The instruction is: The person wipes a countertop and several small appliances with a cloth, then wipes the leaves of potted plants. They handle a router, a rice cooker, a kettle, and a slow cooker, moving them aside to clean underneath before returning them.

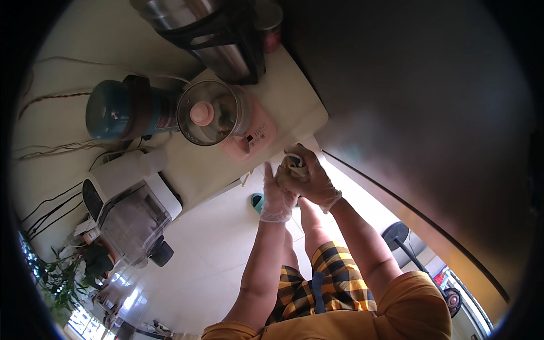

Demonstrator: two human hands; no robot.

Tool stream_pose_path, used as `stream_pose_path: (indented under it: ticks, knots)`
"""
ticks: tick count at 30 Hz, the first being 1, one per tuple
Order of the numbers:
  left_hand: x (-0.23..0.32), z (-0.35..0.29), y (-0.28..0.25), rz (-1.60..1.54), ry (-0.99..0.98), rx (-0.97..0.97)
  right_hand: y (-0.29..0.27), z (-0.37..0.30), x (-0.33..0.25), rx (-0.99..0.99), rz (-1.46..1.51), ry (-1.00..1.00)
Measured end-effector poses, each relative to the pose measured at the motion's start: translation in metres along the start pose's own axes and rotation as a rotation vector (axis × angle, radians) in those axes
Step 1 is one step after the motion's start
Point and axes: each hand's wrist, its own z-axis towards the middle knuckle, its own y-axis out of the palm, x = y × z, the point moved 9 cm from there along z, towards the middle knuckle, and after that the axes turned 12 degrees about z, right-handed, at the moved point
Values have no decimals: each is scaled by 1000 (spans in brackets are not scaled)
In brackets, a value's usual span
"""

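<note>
Both of my hands wear thin clear plastic gloves and meet in front of the counter's edge. A crumpled pale cloth (296, 161) with a dark patch is bunched between them. My right hand (317, 184) wraps its fingers round the cloth from the right. Against its lower left side presses my left hand (277, 198), one finger stretched up and the others partly hidden behind the bundle. Just beyond, on the counter, stands a pink electric cooker (258, 133) with a glass lid (191, 122) topped by a pink knob; something dark shows through the glass.
On the counter (294, 96) are a large steel flask (226, 56), a can (271, 37), a teal bottle (107, 110) and a white appliance with a clear bin (136, 215). Cords run along the wall. A dark smooth panel (408, 102) rises at right. Teal slippers (257, 202) show on the tiled floor.
</note>
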Motion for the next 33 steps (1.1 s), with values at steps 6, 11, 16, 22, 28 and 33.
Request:
stream_pose_path:
  ticks: [6,11,16,22,28,33]
  knots:
    - [32,-11,1,472,93,355,4,127,-42,143,-448,-368]
    - [0,-30,-14,614,-23,392,-16,226,15,20,-1071,-522]
    - [-2,-85,-53,597,-8,558,-2,147,15,106,-1006,-515]
    - [-11,-119,-81,415,128,586,28,61,48,-152,-940,-511]
    - [-31,-128,-159,455,426,722,37,-31,151,-477,20,430]
    - [-32,-195,-137,300,512,649,78,-148,138,-370,185,826]
